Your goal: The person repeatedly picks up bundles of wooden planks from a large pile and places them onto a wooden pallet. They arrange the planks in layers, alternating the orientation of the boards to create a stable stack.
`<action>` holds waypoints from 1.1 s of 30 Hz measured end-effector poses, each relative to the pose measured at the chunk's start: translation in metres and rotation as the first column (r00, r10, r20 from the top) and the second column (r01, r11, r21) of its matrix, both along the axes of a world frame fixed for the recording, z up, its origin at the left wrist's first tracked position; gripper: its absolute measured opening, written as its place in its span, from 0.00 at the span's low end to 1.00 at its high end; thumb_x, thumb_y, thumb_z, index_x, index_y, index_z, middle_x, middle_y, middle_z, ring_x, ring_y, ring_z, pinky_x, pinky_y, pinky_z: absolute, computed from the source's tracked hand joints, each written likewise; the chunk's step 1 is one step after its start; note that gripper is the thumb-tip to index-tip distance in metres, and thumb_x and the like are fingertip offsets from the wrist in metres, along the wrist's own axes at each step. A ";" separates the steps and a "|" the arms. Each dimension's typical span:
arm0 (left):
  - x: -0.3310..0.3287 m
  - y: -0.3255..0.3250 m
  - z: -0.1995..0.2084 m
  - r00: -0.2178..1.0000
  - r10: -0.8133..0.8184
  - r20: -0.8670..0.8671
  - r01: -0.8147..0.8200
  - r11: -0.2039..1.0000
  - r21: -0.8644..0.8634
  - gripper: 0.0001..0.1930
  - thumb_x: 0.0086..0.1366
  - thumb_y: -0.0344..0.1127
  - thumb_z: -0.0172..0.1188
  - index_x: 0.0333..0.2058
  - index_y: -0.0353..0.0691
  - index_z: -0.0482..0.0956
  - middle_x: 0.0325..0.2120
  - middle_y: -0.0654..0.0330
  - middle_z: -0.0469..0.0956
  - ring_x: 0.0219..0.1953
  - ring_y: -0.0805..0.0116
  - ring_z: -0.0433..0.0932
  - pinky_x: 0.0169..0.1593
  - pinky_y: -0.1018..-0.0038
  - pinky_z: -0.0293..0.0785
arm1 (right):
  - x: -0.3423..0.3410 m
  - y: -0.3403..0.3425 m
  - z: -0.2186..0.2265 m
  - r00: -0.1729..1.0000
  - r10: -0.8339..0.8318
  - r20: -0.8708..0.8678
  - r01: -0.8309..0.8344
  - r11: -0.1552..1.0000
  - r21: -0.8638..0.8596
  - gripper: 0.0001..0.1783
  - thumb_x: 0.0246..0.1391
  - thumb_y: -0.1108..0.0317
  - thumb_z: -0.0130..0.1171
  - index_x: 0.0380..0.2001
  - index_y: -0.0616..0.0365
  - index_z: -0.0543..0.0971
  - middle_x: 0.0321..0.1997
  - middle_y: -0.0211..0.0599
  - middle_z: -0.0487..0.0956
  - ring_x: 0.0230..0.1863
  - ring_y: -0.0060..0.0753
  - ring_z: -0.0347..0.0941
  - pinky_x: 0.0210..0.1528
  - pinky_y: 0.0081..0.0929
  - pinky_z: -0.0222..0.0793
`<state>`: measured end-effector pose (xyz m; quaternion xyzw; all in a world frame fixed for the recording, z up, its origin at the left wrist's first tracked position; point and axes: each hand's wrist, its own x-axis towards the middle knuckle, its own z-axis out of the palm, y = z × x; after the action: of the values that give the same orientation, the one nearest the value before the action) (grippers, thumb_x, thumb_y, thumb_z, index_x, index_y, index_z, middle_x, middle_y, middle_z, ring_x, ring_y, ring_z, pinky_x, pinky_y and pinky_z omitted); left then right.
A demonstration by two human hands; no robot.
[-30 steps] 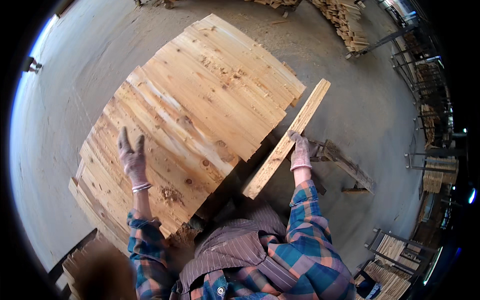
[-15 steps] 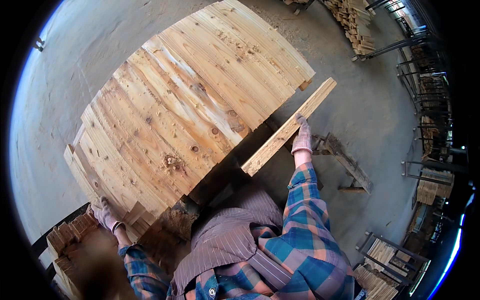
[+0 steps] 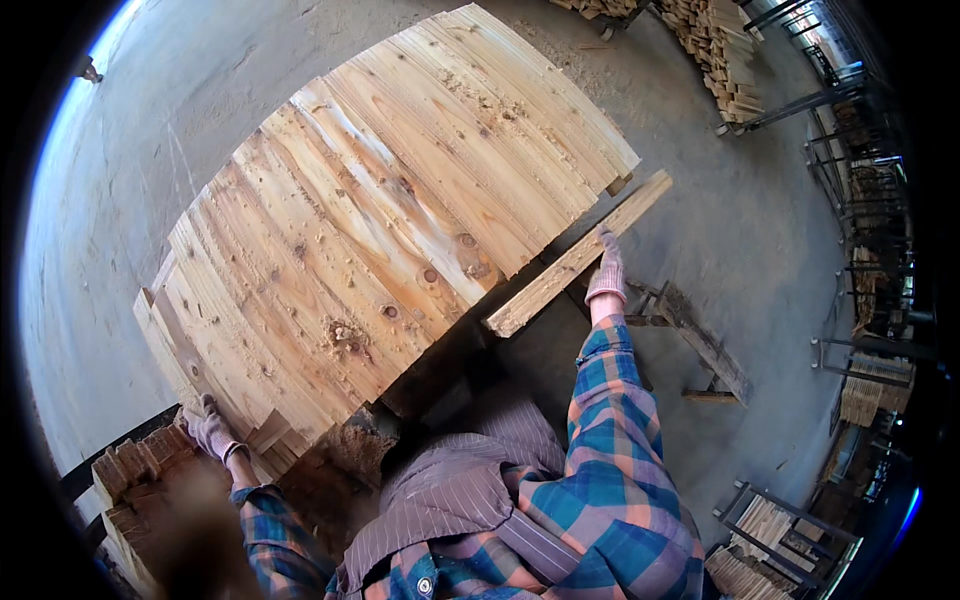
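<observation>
A board point(image 3: 580, 255) is gripped at its middle by my gloved right hand point(image 3: 608, 272). It is held out along the right edge of a row of planks point(image 3: 390, 220), with a dark gap between them. The planks lie side by side, knotty and strewn with shavings, their ends stepping into a curved outline. At the row's near left corner my gloved left hand point(image 3: 210, 432) rests against the plank ends, thumb and fingers apart. Short wood pieces point(image 3: 275, 440) lie beside it.
Stacked wood blocks point(image 3: 140, 465) stand at the lower left, beside a dark blurred shape. A wooden trestle point(image 3: 705, 345) is on the concrete floor to the right. Racks with wood pieces point(image 3: 720, 60) line the far right; another rack point(image 3: 785, 530) stands at the lower right.
My right hand has turned the board slightly, its near end swinging forward and closer to the planks. My left hand has stayed at the same corner. The view has shifted a little.
</observation>
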<state>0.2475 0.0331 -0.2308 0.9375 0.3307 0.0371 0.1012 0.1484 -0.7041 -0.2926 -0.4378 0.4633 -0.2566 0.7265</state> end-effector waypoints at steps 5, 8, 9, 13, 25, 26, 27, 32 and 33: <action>-0.007 0.025 -0.025 0.989 -0.093 0.114 0.082 0.992 0.101 0.42 0.59 0.61 0.58 0.60 0.31 0.63 0.57 0.41 0.67 0.60 0.45 0.63 0.62 0.62 0.59 | 0.017 0.001 -0.002 0.997 0.008 0.081 -0.006 1.000 -0.025 0.27 0.52 0.52 0.59 0.53 0.56 0.77 0.56 0.31 0.74 0.59 0.29 0.65 0.64 0.30 0.56; -0.004 0.002 -0.004 0.996 -0.091 0.015 0.087 0.983 0.159 0.43 0.58 0.64 0.57 0.60 0.31 0.64 0.56 0.41 0.69 0.58 0.45 0.65 0.61 0.61 0.61 | -0.012 0.009 0.018 1.000 -0.005 -0.012 0.005 0.999 -0.036 0.36 0.48 0.45 0.64 0.56 0.54 0.73 0.55 0.33 0.73 0.57 0.31 0.67 0.62 0.32 0.59; -0.007 0.004 -0.004 0.995 -0.092 -0.026 0.095 0.979 0.181 0.44 0.58 0.66 0.56 0.59 0.31 0.64 0.55 0.41 0.70 0.57 0.44 0.66 0.60 0.61 0.62 | -0.021 0.015 0.020 1.000 0.022 0.002 -0.022 0.998 -0.050 0.36 0.47 0.45 0.64 0.56 0.53 0.73 0.54 0.34 0.73 0.56 0.33 0.67 0.61 0.33 0.61; -0.016 0.018 -0.018 0.986 -0.089 0.138 0.051 0.964 0.260 0.41 0.55 0.68 0.57 0.54 0.36 0.69 0.45 0.38 0.74 0.49 0.41 0.71 0.52 0.57 0.67 | -0.036 0.054 0.027 0.999 0.035 -0.022 -0.033 0.995 0.090 0.34 0.47 0.47 0.64 0.53 0.57 0.73 0.52 0.40 0.73 0.51 0.38 0.71 0.57 0.39 0.66; -0.028 0.027 -0.024 0.942 -0.012 0.335 -0.011 0.998 0.067 0.37 0.56 0.60 0.62 0.56 0.38 0.68 0.41 0.46 0.75 0.39 0.48 0.77 0.42 0.58 0.76 | -0.042 0.131 0.075 0.983 0.151 -0.104 -0.165 0.976 -0.143 0.35 0.50 0.51 0.63 0.56 0.63 0.70 0.53 0.41 0.73 0.51 0.37 0.70 0.56 0.36 0.65; -0.025 0.020 -0.017 0.954 0.001 0.301 -0.023 0.997 0.068 0.36 0.56 0.59 0.63 0.56 0.39 0.68 0.42 0.45 0.75 0.39 0.47 0.78 0.42 0.58 0.76 | -0.052 0.123 0.084 0.967 0.229 -0.114 -0.249 0.945 -0.212 0.36 0.49 0.54 0.64 0.57 0.63 0.69 0.50 0.40 0.74 0.48 0.36 0.71 0.54 0.35 0.68; -0.021 0.010 -0.007 0.963 0.017 0.268 -0.039 0.996 0.077 0.36 0.55 0.58 0.63 0.55 0.41 0.68 0.43 0.45 0.75 0.40 0.46 0.78 0.42 0.57 0.76 | -0.053 0.116 0.089 0.943 0.308 -0.125 -0.331 0.903 -0.275 0.38 0.47 0.56 0.66 0.59 0.63 0.67 0.46 0.39 0.75 0.45 0.35 0.73 0.51 0.34 0.70; -0.003 -0.001 0.009 0.953 0.225 0.204 -0.208 0.973 -0.103 0.35 0.54 0.57 0.65 0.54 0.41 0.69 0.40 0.46 0.77 0.37 0.46 0.79 0.39 0.58 0.76 | 0.051 0.219 0.190 0.575 0.777 -0.254 -0.771 0.412 -0.485 0.51 0.30 0.76 0.64 0.65 0.61 0.60 0.48 0.41 0.74 0.44 0.38 0.74 0.46 0.30 0.74; 0.000 -0.002 0.018 0.945 0.292 0.147 -0.265 0.947 -0.179 0.36 0.55 0.57 0.65 0.56 0.40 0.70 0.43 0.44 0.76 0.42 0.46 0.78 0.44 0.59 0.75 | 0.079 0.239 0.195 0.474 0.851 -0.227 -0.781 0.287 -0.555 0.54 0.28 0.75 0.66 0.66 0.58 0.60 0.51 0.44 0.73 0.47 0.41 0.74 0.49 0.33 0.73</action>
<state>0.2478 0.0306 -0.2124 0.8636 0.4522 0.1054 0.1965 0.2275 -0.4652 -0.0977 -0.7979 0.0267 -0.0037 0.6022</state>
